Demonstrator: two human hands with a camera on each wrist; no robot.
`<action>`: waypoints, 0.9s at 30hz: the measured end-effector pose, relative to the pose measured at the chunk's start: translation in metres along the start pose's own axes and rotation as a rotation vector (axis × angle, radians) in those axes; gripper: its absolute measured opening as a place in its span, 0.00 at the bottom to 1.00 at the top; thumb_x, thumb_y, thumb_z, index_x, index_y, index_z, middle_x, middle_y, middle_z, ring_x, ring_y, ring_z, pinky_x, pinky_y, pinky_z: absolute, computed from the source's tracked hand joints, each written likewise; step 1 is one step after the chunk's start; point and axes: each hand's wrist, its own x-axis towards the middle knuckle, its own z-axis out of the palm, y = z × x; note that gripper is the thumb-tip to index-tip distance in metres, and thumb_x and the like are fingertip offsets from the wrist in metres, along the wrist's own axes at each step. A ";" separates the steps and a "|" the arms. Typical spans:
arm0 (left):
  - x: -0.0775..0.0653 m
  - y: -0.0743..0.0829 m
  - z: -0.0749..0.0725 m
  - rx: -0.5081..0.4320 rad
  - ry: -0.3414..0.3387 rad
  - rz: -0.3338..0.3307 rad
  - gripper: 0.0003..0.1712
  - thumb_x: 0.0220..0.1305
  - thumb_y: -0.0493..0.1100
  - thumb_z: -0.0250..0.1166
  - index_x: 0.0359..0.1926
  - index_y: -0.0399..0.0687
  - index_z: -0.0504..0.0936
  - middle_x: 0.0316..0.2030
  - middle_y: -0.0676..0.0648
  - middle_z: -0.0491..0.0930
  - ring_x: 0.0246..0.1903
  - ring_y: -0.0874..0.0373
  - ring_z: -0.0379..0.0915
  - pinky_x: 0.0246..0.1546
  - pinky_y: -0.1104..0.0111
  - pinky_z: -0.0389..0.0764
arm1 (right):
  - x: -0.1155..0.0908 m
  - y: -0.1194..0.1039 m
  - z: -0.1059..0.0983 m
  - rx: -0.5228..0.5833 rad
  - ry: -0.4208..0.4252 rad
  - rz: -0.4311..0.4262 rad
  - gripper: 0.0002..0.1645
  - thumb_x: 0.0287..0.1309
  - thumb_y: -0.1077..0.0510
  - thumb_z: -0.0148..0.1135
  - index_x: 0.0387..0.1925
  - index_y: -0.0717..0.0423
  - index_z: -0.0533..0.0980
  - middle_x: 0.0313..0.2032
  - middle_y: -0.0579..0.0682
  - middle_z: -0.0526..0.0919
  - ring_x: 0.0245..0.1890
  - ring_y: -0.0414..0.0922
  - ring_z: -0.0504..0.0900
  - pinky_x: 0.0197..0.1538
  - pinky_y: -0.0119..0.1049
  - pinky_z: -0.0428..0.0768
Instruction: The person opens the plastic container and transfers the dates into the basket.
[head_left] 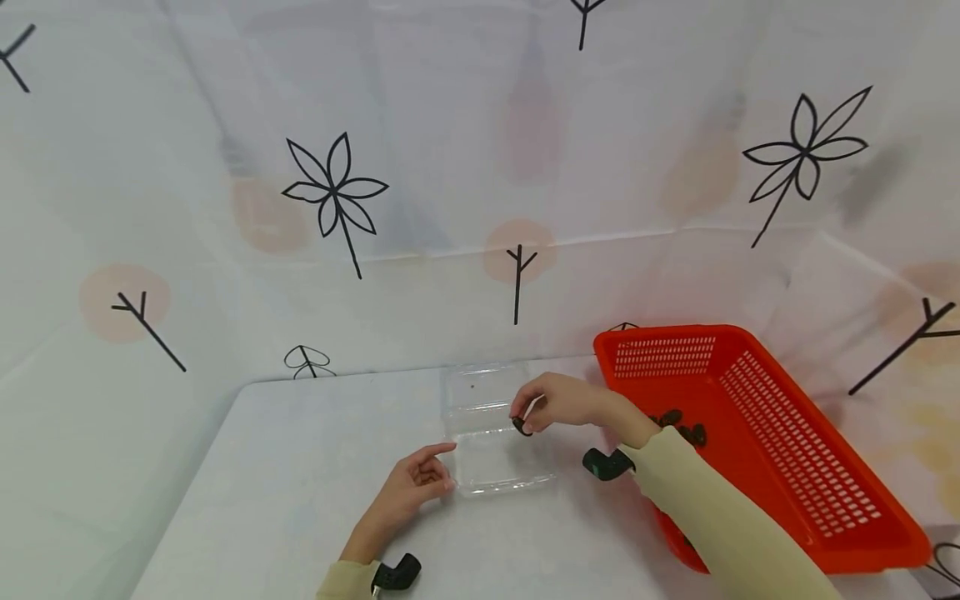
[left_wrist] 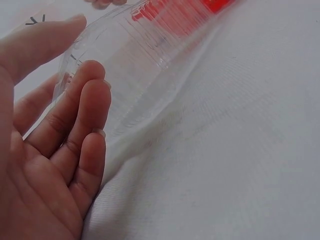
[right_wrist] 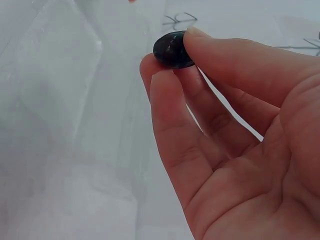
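Note:
A clear plastic clamshell box lies opened out on the white-covered table, its lid half toward the wall. Over the box's right side, my right hand pinches a small, dark, shiny oval pebble-like piece between thumb and fingertips. My left hand is at the box's left edge, index finger extended to the rim and the other fingers loosely bent. In the left wrist view, the clear wall of the box stands just beyond the fingertips.
To the right stands a red plastic basket with slotted walls, holding several dark pieces. The right forearm reaches over its near left rim. A white cloth with leaf and twig prints hangs behind the table.

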 end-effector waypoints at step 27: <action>0.001 0.006 0.001 0.032 0.023 -0.086 0.34 0.60 0.31 0.70 0.66 0.32 0.70 0.33 0.47 0.77 0.31 0.63 0.76 0.35 0.73 0.78 | -0.162 0.093 -0.061 0.129 0.298 0.051 0.19 0.67 0.58 0.62 0.52 0.69 0.76 0.46 0.59 0.83 0.42 0.46 0.82 0.44 0.37 0.81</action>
